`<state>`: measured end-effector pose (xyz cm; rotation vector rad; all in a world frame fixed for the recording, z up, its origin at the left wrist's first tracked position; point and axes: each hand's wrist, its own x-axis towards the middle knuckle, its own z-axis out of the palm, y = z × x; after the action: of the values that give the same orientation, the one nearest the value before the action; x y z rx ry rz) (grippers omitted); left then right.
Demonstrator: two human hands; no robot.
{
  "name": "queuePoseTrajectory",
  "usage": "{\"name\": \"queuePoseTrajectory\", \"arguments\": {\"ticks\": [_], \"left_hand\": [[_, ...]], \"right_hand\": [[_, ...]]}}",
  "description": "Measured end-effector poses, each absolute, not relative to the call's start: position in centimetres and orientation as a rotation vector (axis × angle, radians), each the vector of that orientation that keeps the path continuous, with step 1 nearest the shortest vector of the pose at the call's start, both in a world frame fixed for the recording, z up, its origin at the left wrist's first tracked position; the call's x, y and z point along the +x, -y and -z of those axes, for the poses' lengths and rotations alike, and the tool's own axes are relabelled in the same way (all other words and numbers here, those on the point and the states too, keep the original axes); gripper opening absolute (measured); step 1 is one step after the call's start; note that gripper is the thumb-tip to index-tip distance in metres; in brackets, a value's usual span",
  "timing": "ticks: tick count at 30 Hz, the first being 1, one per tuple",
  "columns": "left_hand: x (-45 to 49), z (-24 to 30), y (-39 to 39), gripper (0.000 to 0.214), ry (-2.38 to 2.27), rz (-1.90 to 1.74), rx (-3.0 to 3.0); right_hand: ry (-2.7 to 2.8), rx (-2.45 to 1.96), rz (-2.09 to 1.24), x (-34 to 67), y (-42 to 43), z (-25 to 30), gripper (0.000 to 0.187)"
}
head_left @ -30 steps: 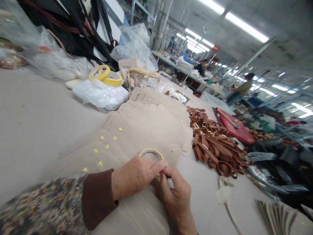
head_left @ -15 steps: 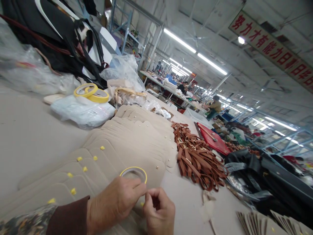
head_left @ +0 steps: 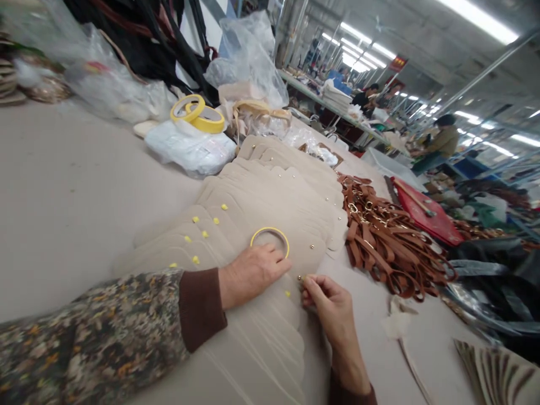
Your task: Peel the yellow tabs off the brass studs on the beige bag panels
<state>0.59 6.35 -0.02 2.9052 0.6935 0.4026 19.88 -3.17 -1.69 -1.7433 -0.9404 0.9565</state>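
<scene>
My left hand [head_left: 255,274] lies over the near side of a thin roll of yellow tape [head_left: 288,247], its fingers curled onto the ring. Under it spread overlapping beige panels [head_left: 270,197] with scalloped ends and small metal studs. My right hand [head_left: 331,304] is closed in a pinch at the panels' right edge, right beside a gold stud [head_left: 299,278]; what sits between thumb and finger is hidden. Small yellow tape bits [head_left: 205,234] dot the panels on the left, and a single yellow bit [head_left: 287,293] shows between my hands.
Brown straps with metal clasps [head_left: 379,236] are heaped to the right, near a red flat item [head_left: 426,211]. Two yellow tape rolls [head_left: 208,120] rest on a plastic-wrapped packet [head_left: 189,149] at the back left. A fanned beige stack [head_left: 498,371] stands at lower right.
My hands, which were close together at the tape roll, are now apart, the right one over at the panel edge by a stud. The camera view has shifted.
</scene>
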Motion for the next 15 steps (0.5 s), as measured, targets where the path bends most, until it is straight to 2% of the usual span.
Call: {"name": "queuePoseTrajectory", "arguments": {"ticks": [4,11,15], "left_hand": [[0.7,-0.1,-6.3,0.009,-0.684,-0.352,2.907],[0.9,0.0,-6.3,0.011,-0.67,-0.393,2.892],[0.9,0.1,-6.4,0.011,-0.67,-0.379,2.901]], "right_hand": [[1.131,-1.844,-0.827,19.3,3.1,2.2,0.035],[1.523,-1.963,-0.327,18.4,2.6,2.1,0.028],[1.575,-1.987,-0.261,18.5,2.3,2.5,0.027]]}}
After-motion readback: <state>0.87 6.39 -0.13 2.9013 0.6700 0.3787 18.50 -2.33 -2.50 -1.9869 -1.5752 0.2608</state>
